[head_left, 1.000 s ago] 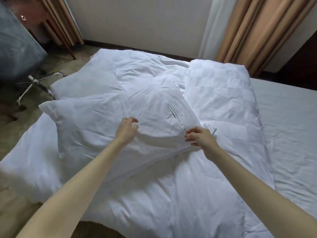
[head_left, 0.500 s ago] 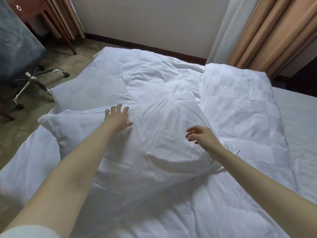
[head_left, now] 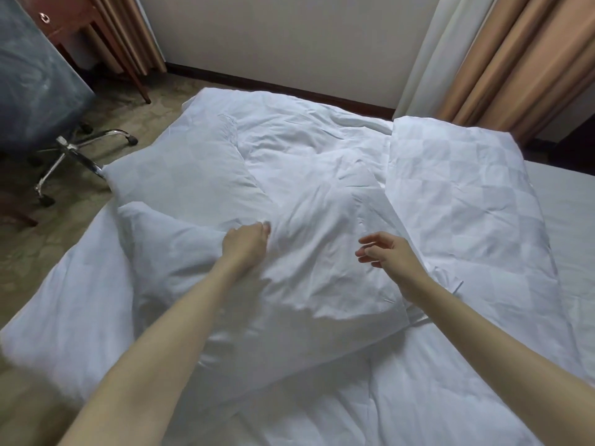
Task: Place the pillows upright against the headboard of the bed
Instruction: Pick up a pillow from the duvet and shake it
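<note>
A large white pillow [head_left: 306, 278] lies flat across the middle of the bed, on top of the white duvet [head_left: 434, 381]. My left hand [head_left: 246, 243] is curled on the pillow's far edge, fingers closed into the fabric. Over the pillow's right part hovers my right hand [head_left: 386, 252], fingers spread, holding nothing. A second white pillow [head_left: 180, 175] lies behind and to the left, partly under the first. A folded checked duvet or long pillow [head_left: 460, 201] lies on the right. No headboard is in view.
The bare mattress sheet [head_left: 566, 220] shows at the far right. A swivel chair with a chrome base [head_left: 74, 156] stands on the carpet at left, near a wooden desk [head_left: 70, 24]. Beige curtains [head_left: 515, 59] hang beyond the bed against a pale wall.
My left hand let go of the pillow's middle, reached open to its far edge, then closed on the fabric. My right hand released the right corner and opened above the pillow.
</note>
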`<state>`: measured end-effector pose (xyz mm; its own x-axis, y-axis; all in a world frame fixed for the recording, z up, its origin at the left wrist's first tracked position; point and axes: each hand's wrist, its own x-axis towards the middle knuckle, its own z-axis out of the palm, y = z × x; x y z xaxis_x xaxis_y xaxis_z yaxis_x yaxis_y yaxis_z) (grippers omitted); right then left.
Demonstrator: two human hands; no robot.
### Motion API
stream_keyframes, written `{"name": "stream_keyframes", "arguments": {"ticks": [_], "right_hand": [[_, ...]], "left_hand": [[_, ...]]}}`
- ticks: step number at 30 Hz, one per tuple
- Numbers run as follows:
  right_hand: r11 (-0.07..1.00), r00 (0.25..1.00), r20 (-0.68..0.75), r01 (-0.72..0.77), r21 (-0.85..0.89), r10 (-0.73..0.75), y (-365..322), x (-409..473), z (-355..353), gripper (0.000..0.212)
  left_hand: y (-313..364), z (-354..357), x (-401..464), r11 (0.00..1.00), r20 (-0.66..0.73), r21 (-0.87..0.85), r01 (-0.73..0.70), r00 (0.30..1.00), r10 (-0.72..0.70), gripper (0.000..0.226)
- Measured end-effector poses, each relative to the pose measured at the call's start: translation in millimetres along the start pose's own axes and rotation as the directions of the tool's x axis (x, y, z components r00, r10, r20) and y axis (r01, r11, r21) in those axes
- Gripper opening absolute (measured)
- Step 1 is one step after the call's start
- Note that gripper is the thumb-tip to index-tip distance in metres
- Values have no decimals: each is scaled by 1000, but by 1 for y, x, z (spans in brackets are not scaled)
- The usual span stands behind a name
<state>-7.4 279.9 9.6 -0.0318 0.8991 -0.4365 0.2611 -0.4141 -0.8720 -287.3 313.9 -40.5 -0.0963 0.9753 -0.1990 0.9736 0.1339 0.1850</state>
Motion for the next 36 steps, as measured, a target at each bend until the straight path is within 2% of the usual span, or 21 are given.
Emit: {"name": "stream_keyframes", "arguments": {"ticks": [3,7,10,14,18,22,24,26,29,31,33,34,36], "right_hand": [[998,997,-69,-21,66,25,1,-15,-9,20],[993,980,-199,-4,116,27,7,-42,-17,30],[983,970,-221,-66,170,104,12,-65,-16,59],[933,952,-177,-186,307,248,11,-92,-10,93],[916,938,-173,-232,329,299,15,-114,1,113],[950,932,-252,-201,238,261,25,-122,17,128],[970,917,-326,-191,152,231,38,-124,24,129],[972,893,-386,-205,112,233,55,-130,27,123],[969,895,-375,-208,133,243,85,-142,20,111],[968,901,-356,-225,110,250,101,-150,13,100],[968,907,-339,-224,109,248,115,-159,5,91],[970,912,-332,-210,125,240,123,-163,1,89],[965,910,-329,-209,160,252,137,-171,-4,82]], "left_hand": [[27,2,-48,999,-37,-13,30,999,-31,59],[60,-2,-117,998,-75,-53,-22,997,18,54],[80,-5,-167,994,-84,-86,-71,994,64,46],[93,-4,-218,981,-77,-77,-179,982,174,35],[96,-4,-259,947,98,-38,-318,942,320,28],[95,-8,-285,939,352,-97,-330,871,342,25],[95,-10,-292,937,400,-149,-317,847,350,29],[96,-15,-297,929,379,-199,-313,849,368,31],[95,-25,-299,906,237,-317,-280,901,362,27],[96,-29,-292,865,79,-428,-261,943,324,27],[97,-26,-277,854,-72,-455,-252,966,247,25],[97,-22,-268,870,-109,-432,-237,971,211,24],[94,-6,-247,909,-71,-367,-197,980,184,23]]}}
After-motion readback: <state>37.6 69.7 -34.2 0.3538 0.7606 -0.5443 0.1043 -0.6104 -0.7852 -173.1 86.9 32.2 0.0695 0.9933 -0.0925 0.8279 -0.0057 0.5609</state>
